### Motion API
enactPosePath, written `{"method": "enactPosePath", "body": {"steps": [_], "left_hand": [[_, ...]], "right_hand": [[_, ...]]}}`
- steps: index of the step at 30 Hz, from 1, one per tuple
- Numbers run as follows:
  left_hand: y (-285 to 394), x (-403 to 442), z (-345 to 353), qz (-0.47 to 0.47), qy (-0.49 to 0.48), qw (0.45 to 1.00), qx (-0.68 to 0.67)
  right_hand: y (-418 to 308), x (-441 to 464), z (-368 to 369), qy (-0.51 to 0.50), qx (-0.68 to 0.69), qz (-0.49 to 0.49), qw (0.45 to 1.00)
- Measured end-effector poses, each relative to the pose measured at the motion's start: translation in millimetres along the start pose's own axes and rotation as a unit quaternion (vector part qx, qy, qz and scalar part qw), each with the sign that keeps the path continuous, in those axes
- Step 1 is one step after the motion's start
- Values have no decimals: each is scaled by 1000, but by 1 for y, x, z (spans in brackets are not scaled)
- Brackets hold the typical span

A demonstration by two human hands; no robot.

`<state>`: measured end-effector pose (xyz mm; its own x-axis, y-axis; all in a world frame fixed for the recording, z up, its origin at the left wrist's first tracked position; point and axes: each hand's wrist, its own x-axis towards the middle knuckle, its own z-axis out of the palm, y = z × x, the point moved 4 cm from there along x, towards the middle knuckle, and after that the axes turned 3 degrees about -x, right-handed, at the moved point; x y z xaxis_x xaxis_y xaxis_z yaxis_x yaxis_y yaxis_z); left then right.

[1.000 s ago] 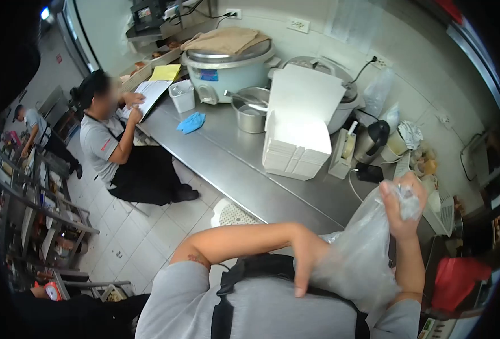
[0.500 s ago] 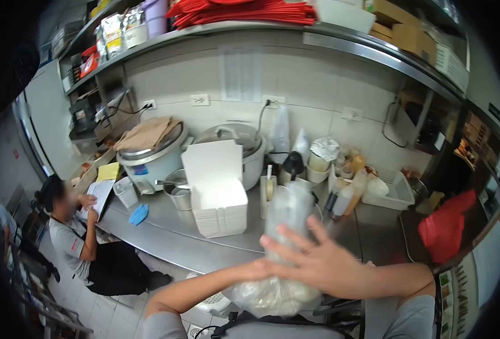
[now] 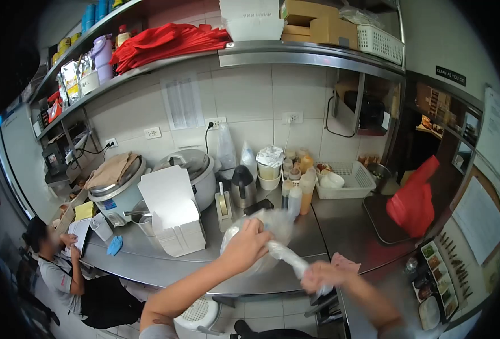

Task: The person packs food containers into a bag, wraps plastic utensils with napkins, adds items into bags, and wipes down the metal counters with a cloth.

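Note:
A clear plastic bag (image 3: 288, 257) is stretched between my hands, its neck twisted into a rope. My left hand (image 3: 247, 246) is closed around the bag at one end of the twist, and the fuller part of the bag puffs out behind that hand. My right hand (image 3: 322, 276), slightly blurred, grips the other end of the twist. What is inside the bag cannot be made out now. Just beyond my left hand stands a white takeout box (image 3: 179, 231) with its lid up, on what looks like a stack of boxes.
Two rice cookers (image 3: 203, 181) stand along the wall. Near my hands are a tape dispenser (image 3: 223, 209), a kettle (image 3: 243, 186) and sauce bottles (image 3: 306, 192). A red bag (image 3: 411, 203) sits on a dark tray (image 3: 377, 220) at right. A co-worker (image 3: 63, 282) writes at left.
My right hand went from spread fingers against the bag to gripping its end, off to the right. The bag rose over the counter and its neck became twisted. The view turned right.

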<state>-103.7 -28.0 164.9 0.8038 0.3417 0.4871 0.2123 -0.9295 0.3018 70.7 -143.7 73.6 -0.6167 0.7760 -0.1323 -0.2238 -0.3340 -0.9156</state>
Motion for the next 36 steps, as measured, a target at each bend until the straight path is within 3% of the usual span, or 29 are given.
{"method": "enactPosePath", "body": {"steps": [2, 3, 4, 6, 8, 9, 11, 12, 13, 15, 17, 18, 20, 22, 24, 26, 27, 29, 32, 33, 36], "left_hand": [[30, 13, -13, -14, 71, 995, -75], [55, 15, -25, 80, 126, 975, -162], [71, 11, -22, 53, 136, 927, -345], [89, 17, -3, 68, 46, 832, -549], [89, 25, 28, 0, -128, 796, -591], [82, 24, 44, -32, -209, 767, -605], [46, 14, 70, 26, -180, 911, -370], [35, 6, 81, 55, -162, 956, -237], [35, -6, 94, 32, -110, 979, -171], [4, -28, 149, -3, -22, 984, -174], [-9, -41, 155, -79, 47, 984, -155], [-18, -53, 158, -144, 97, 966, -192], [-36, -89, 177, -268, 194, 906, -265], [-56, -126, 200, -369, 253, 791, -418], [-47, -143, 195, -391, 349, 737, -427], [-40, -155, 185, -433, 377, 679, -457], [-41, -158, 183, -452, 391, 648, -472], [-50, -160, 181, -440, 392, 638, -495], [-75, -174, 188, -405, 358, 668, -512], [-85, -178, 192, -389, 335, 685, -517], [-103, -177, 189, -421, 300, 619, -592]], "right_hand": [[41, 1, 4, -7, 144, -79, 986], [63, 4, 2, 16, 183, -100, 978], [78, 6, -1, 46, 178, -99, 978], [81, 6, -17, 91, 104, -79, 987], [58, 6, -41, 106, -51, -40, 992], [43, 7, -53, 100, -135, -16, 986], [13, 15, -71, 57, -308, 46, 949], [-3, 21, -75, 29, -380, 81, 921], [-13, 26, -77, 6, -443, 134, 886], [-18, 33, -74, -42, -554, 239, 796], [28, 63, -113, 34, -601, 74, 795], [51, 71, -123, 72, -617, -9, 783], [73, 81, -92, 193, -339, -31, 920], [96, 85, -61, 291, -147, -22, 945], [127, 97, -44, 369, -110, -2, 923], [148, 106, -28, 420, -229, -113, 871], [143, 109, -21, 416, -244, -110, 869], [130, 108, -1, 407, -271, -106, 866], [92, 117, 19, 378, -435, -234, 783], [82, 121, 21, 369, -463, -216, 776], [66, 135, 17, 357, -530, -180, 748]]}}
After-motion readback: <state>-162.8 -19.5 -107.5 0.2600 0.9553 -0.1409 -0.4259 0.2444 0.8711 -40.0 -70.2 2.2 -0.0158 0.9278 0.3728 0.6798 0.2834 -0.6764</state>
